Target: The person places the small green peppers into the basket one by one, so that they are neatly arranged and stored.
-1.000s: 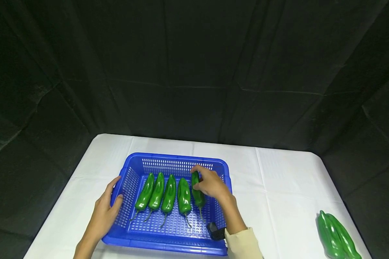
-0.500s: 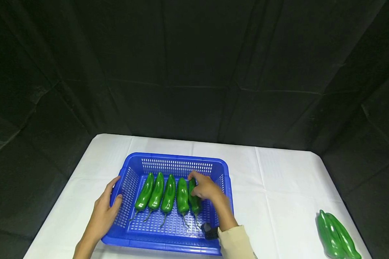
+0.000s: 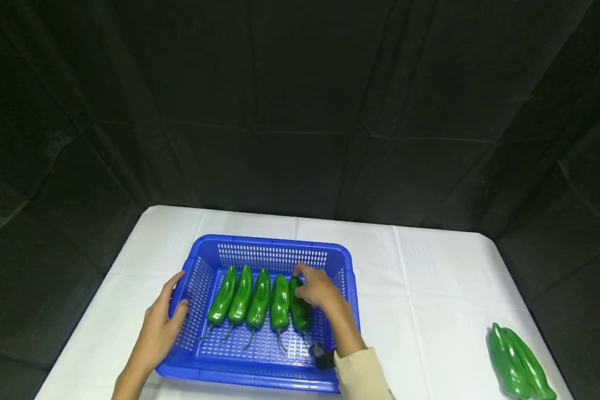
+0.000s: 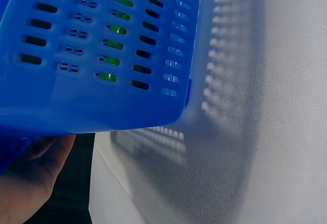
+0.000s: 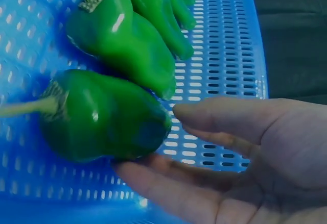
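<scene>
Several glossy green chili peppers with long stems lie in a row inside a blue perforated plastic basket [image 3: 250, 378]. My left hand [image 3: 157, 328] grips the basket's left rim, thumb on the inner side; in the left wrist view part of this hand [image 4: 28, 188] is hidden behind the rim. My right hand [image 3: 322, 290] is over the rightmost chili pepper [image 3: 300, 314]. In the right wrist view its fingers [image 5: 168, 185] lie along that pepper's side, and the thumb stands just off the pepper's tip. Beside it lies another chili pepper [image 3: 280, 305].
On a white-covered table [image 3: 430, 294], two more green peppers [image 3: 515, 364] lie together at the far right, outside the basket. A black cloth [image 3: 300, 111] hangs behind the table and at its sides.
My right hand has shifted the rightmost chili pepper left, close beside its neighbour. Its thumb and fingers have since loosened around the pepper. My left hand has stayed at the basket's rim.
</scene>
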A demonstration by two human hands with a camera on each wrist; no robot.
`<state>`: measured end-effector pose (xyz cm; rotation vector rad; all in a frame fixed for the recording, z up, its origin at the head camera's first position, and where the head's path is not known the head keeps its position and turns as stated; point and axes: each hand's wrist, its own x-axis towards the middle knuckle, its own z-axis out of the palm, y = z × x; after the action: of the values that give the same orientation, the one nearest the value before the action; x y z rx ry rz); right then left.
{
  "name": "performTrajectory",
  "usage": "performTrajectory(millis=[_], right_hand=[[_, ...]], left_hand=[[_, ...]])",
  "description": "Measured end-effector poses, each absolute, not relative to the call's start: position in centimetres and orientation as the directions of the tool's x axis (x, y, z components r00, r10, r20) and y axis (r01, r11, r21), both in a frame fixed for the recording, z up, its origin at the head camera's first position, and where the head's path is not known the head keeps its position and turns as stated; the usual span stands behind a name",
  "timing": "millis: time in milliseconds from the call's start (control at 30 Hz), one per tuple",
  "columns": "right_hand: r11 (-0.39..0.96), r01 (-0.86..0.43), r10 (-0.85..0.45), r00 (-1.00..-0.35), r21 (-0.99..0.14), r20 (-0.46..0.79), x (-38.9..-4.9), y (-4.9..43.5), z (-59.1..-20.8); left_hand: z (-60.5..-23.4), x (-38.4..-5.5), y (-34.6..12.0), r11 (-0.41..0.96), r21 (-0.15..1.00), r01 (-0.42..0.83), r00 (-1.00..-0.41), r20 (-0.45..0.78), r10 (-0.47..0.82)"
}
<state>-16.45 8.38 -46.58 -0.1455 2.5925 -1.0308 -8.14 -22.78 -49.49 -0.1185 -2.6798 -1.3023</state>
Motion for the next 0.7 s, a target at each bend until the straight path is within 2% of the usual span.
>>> performTrajectory(millis=[133,467,700], right_hand=[[0.782,-0.005,-0.190,-0.954,-0.624,-0.231,-16.4,8.6,-46.1],[0.750,-0.084,-0.210,-0.971,-0.656,-0.116,-16.5,9.3,-44.3],[0.764,-0.154,-0.181,-0.983,-0.627,0.022,-15.9,10.9,-42.0]], left_hand=[[-49.4,-8.1,-22.8,0.620,0.774,0.128,-0.987,0.163,0.000],[-49.3,-8.2,-22.8,0.624,0.774,0.113,-0.989,0.151,-0.008],[-49.3,-8.2,-22.7,0.621,0.774,0.122,-0.987,0.162,-0.009]])
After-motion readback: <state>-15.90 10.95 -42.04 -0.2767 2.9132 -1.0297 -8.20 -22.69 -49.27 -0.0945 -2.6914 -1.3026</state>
